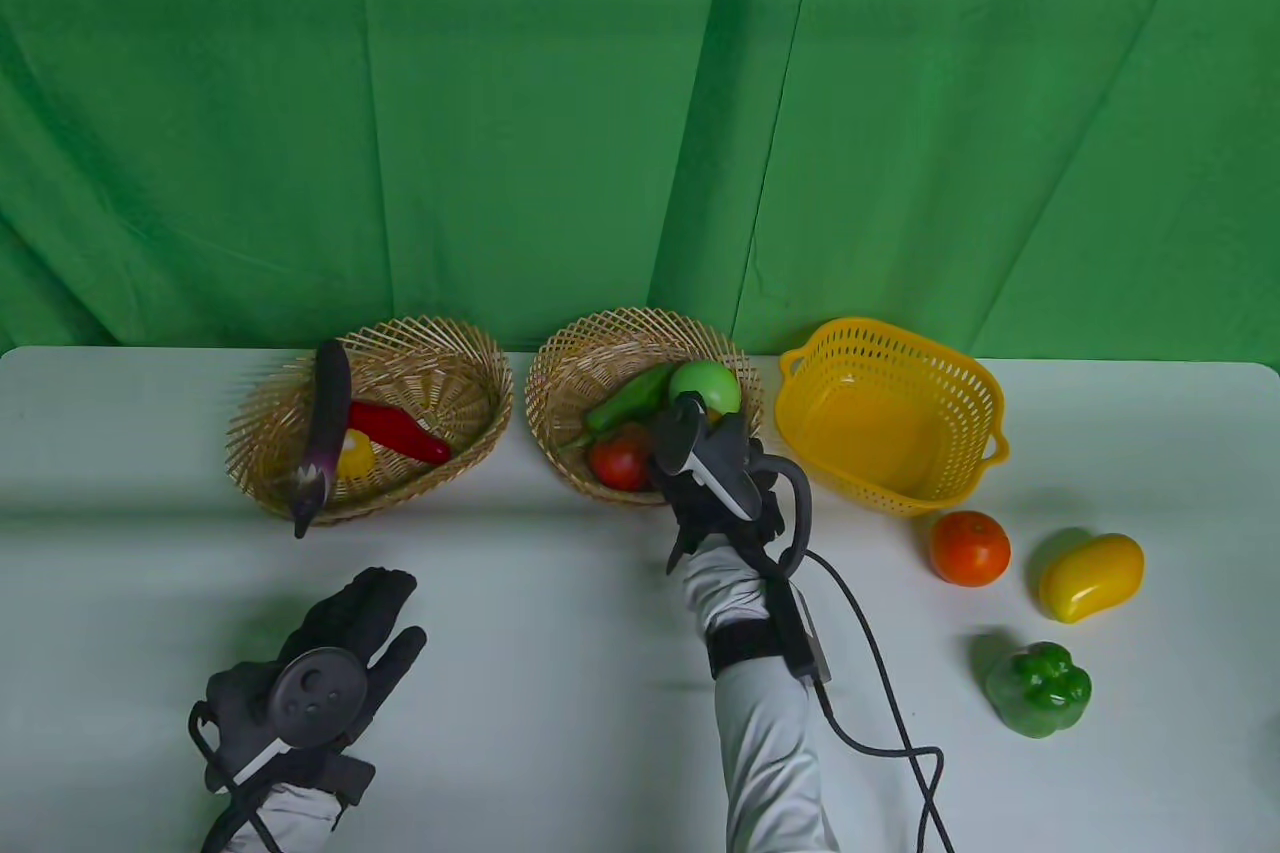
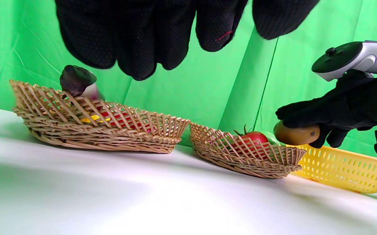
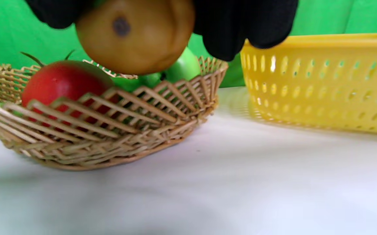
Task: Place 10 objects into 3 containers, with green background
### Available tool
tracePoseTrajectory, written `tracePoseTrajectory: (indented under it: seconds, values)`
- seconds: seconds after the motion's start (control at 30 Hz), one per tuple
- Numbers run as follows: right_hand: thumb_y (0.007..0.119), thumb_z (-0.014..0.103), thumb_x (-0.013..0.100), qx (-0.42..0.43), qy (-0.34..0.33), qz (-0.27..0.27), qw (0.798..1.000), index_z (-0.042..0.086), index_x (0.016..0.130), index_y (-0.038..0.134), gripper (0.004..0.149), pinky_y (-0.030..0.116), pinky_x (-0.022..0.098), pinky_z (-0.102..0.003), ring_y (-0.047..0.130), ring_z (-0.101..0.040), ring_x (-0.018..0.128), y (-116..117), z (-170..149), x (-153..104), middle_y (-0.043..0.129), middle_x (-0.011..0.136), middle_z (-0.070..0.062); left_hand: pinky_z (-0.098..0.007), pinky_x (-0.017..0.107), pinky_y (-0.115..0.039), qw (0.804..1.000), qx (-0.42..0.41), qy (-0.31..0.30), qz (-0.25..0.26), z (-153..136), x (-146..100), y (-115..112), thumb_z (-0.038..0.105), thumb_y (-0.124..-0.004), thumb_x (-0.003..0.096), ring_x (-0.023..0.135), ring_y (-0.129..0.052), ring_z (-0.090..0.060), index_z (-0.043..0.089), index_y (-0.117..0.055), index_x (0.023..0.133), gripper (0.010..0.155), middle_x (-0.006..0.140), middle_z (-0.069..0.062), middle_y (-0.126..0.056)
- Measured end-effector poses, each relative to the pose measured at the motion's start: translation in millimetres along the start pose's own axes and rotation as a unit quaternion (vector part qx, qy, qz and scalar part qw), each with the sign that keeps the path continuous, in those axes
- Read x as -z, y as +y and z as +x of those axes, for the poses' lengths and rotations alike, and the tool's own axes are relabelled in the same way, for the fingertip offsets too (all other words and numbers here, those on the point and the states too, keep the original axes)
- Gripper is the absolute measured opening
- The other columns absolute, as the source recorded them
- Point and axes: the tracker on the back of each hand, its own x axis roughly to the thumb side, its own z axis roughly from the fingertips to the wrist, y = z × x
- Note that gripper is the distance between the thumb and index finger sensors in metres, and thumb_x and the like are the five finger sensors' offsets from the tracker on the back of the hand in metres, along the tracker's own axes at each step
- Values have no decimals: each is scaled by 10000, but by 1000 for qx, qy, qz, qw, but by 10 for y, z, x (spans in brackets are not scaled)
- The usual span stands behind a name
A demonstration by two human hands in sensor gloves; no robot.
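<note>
Left hand point(image 1: 320, 683) fingers released; right hand point(image 1: 715, 473) grips 1 potato point(image 2: 296, 134) above 3 baskets.

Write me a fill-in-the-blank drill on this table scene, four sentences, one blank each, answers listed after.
1. The right hand holds a brown potato above the ____ wicker basket.
2. The yellow plastic basket contains ____ objects.
3. The eggplant leans over the rim of the ____ wicker basket.
4. On the table, the vegetable nearest the bottom edge of the table view is the green ____.

Missing words: middle; no; left; pepper
</note>
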Motion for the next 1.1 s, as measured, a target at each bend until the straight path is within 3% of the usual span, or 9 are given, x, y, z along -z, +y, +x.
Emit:
tracePoseTrajectory:
  seconds: [0.3, 0.53, 1.1]
  values:
    - [595, 623, 547, 5, -8, -15, 1000, 328, 1167, 246, 770, 567, 728, -640, 600, -497, 1008, -22, -48, -47, 416, 1215, -228, -555, 614, -753, 1000, -4, -3, 2, -6, 3, 2, 555, -617, 574, 953, -848, -368, 289, -593, 1136, 622, 1124, -133, -749]
    - [580, 614, 556, 26, -38, -21, 999, 302, 1167, 331, 729, 553, 731, -653, 593, -500, 1015, -55, -220, -252, 440, 1210, -225, -553, 614, -754, 1000, -5, -9, -3, 10, 10, -19, 553, -618, 574, 951, -851, -365, 292, -596, 1134, 618, 1121, -135, -752]
    - [578, 605, 560, -4, -42, -30, 999, 293, 1161, 375, 707, 529, 737, -670, 570, -512, 1027, 38, -898, -774, 448, 1210, -222, -551, 614, -756, 1000, -8, -20, -11, 45, 23, -64, 551, -620, 574, 948, -852, -365, 290, -598, 1133, 618, 1119, -134, -754]
